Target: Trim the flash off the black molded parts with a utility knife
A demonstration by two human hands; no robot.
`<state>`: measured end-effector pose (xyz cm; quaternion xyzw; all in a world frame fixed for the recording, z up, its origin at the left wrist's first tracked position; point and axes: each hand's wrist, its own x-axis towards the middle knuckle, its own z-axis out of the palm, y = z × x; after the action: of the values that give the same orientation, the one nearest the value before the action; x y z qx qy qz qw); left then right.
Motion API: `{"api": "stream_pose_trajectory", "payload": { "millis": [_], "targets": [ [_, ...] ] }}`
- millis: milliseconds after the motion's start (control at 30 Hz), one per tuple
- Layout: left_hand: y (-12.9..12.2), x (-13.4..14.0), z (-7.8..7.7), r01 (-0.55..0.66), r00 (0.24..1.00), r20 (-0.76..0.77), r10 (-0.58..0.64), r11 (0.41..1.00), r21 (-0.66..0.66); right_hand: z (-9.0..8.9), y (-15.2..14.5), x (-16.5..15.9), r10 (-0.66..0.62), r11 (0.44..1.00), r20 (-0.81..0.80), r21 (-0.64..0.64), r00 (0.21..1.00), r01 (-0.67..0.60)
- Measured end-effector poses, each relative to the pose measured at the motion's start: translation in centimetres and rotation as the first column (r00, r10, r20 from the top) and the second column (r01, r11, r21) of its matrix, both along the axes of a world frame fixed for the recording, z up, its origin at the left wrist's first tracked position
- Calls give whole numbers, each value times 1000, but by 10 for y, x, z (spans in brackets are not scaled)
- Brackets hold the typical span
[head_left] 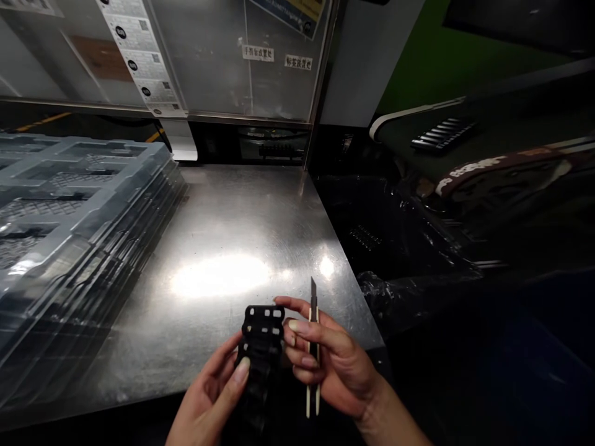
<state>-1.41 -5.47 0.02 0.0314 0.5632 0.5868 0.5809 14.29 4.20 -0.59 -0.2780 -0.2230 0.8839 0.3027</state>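
Observation:
My left hand (216,387) grips a black plastic part (263,334) by its left side, thumb on its face. The part is ribbed, with rows of small rectangular holes near its top; its lower end fades into the dark. Just right of it, my right hand (332,359) is closed around a utility knife (313,347) with a pale handle. The knife stands upright, its blade out and pointing away from me. My right index finger reaches to the part's upper right corner. Both hands are above the near edge of the metal table (209,229).
Stacked clear plastic trays (88,229) fill the table's left side. To the right is a bin lined with black plastic (372,217), holding dark parts. Beyond it a conveyor (493,136) carries another ribbed black part (441,134). A strip of labels (144,62) hangs at the back.

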Motion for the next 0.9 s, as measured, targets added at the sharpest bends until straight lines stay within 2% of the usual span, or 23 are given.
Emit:
{"api": "stream_pose_trajectory", "payload": {
  "millis": [100,167,267,400,533,633,700,733,767,800,833,867,900],
  "targets": [
    [8,-7,9,-33,997,74,39,997,-73,-4,-12,-2,-101,973,148,220,984,67],
    [13,-13,12,-43,996,70,49,996,-84,-8,-21,-5,-88,946,194,323,977,21],
    [17,-17,8,-83,995,43,86,994,-65,-10,-30,-11,-32,920,244,387,969,-67],
    [18,-13,4,-74,995,67,79,994,-74,-8,-30,-17,-62,867,281,491,958,-88],
    [20,-7,9,-36,994,98,43,997,-70,-8,-27,-19,-39,848,276,517,960,-114],
    [16,-9,11,14,993,118,-8,999,-44,-11,-27,-19,-88,873,240,485,967,-41],
    [7,-17,7,99,995,6,-99,993,-71,-10,-24,-17,-150,905,213,424,966,47],
    [1,-23,3,117,981,-142,-135,985,-129,-9,-23,-15,-168,920,209,385,963,77],
    [-5,-28,-1,105,927,-337,-162,978,-182,-7,-21,-13,-166,935,211,345,963,85],
    [-11,-33,-6,69,814,-555,-168,978,-196,-5,-19,-12,-140,950,219,305,966,69],
    [-16,-36,-11,71,657,-738,-153,987,-142,-2,-17,-10,-100,964,228,264,968,37],
    [-19,-38,-16,141,493,-862,-114,989,-50,1,-16,-10,-54,976,236,219,970,1],
    [-20,-37,-20,261,364,-929,-64,965,36,4,-15,-10,1,984,236,175,972,-44]
  ]
}}
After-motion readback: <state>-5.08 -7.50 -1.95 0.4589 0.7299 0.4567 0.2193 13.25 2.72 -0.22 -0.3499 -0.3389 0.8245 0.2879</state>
